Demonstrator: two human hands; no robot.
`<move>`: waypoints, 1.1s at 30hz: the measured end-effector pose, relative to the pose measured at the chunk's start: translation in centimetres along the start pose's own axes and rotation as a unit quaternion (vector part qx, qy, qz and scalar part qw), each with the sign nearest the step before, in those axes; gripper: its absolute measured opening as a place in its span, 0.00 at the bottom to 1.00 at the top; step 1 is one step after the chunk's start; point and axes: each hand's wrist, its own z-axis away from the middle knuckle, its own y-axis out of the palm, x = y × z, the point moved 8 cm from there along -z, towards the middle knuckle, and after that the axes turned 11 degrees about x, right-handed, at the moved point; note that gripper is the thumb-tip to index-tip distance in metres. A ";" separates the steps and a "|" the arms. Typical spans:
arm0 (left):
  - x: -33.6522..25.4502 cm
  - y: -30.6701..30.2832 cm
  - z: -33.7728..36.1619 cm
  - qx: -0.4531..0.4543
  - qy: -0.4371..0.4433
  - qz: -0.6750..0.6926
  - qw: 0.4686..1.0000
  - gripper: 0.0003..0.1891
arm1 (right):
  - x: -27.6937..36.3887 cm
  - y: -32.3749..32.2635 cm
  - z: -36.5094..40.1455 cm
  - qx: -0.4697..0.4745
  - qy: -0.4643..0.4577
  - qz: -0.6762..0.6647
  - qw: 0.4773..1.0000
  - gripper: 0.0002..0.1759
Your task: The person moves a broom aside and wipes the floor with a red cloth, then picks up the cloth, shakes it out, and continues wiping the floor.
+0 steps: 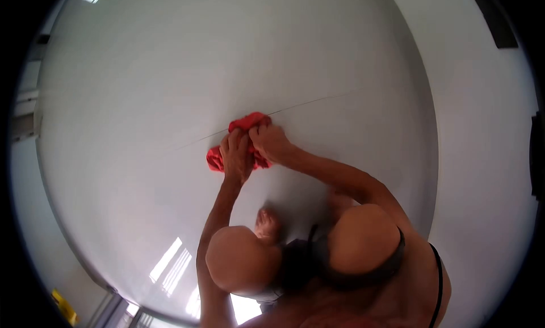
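A crumpled red cloth [248, 121] lies on the glossy light floor [142, 89], bunched up under both hands. My left hand [235, 155] presses down on its left part, fingers curled into the fabric. Close beside it, my right hand [271, 142] grips the right side of the cloth with bent fingers. The fingertips of both hands are partly hidden in the folds. Part of the cloth sticks out beyond the hands at the far side and at the left.
A thin dark line [318, 101] runs across the floor and passes under the cloth. My bare foot [267, 225] and bent knees are close behind the hands. A pale wall [477, 129] borders the floor at right. Something yellow [65, 308] stands at lower left, near bright window reflections.
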 end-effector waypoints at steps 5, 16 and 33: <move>-2.6 -3.5 1.8 0.086 0.106 0.053 0.989 0.32 | 1.9 -2.8 4.8 -0.076 0.046 -0.041 0.995 0.12; -1.1 -7.0 7.1 0.239 0.226 -0.018 0.944 0.36 | 9.8 -3.8 9.7 -0.138 0.237 -0.084 0.958 0.19; -4.3 8.4 8.4 0.201 0.190 0.011 0.961 0.36 | 3.8 8.0 16.0 -0.150 0.226 -0.065 0.960 0.40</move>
